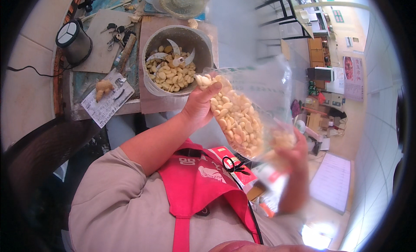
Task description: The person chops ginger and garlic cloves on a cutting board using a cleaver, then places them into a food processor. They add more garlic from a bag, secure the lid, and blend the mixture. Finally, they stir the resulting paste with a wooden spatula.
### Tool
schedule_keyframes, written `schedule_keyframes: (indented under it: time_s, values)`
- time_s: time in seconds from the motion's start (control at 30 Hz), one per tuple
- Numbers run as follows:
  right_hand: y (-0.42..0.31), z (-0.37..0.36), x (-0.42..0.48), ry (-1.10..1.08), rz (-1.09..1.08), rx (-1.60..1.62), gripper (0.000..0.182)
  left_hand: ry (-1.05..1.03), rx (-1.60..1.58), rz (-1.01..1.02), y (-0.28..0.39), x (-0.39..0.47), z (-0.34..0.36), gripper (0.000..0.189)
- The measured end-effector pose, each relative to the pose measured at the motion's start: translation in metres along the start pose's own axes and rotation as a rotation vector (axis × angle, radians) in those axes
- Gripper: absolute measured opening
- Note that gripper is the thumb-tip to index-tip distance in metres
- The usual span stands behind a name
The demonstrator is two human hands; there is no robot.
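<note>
My left hand (203, 104) grips the mouth end of a clear plastic bag (273, 80) at the rim of a food chopper's bowl (146, 80). What look like peeled garlic cloves (242, 119) fill much of the bag, and some lie at its mouth under my thumb. My right hand (294, 151), blurred, is closed on the bag's far side; its fingers are partly hidden. Inside the bowl, curved metal blades (175, 47) stand among more pale cloves (172, 76).
Left of the bowl lie a ginger root (104, 89) on a printed paper (109, 106), a bunch of keys (118, 34) on a board (97, 50), and a dark cylindrical device (76, 45). A round translucent lid (182, 3) rests beyond the bowl. Red packaging (235, 164) is below the bag.
</note>
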State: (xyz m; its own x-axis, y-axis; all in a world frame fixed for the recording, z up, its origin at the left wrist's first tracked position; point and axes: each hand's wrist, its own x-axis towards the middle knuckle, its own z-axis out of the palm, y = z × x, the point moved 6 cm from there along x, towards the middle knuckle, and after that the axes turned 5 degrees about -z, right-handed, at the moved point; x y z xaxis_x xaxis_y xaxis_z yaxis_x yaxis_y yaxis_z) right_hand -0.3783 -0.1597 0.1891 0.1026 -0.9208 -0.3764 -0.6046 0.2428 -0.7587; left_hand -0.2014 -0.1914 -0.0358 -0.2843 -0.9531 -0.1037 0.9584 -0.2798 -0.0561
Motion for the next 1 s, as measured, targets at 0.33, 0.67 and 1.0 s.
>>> schedule_keyframes:
  time_s: [0.33,0.67,1.0]
  values:
    - [0.139,-0.05,0.0,0.153,-0.403,0.692,0.077,-0.273,0.63,0.352,0.057,-0.038,0.158,0.083]
    - [0.018,0.028,0.038,0.178,-0.731,0.875,0.094,-0.458,0.648,0.431,0.09,-0.043,0.266,0.064]
    - [0.033,0.03,0.048,0.161,-0.725,0.682,0.09,-0.494,0.837,0.535,0.118,-0.056,0.281,0.032]
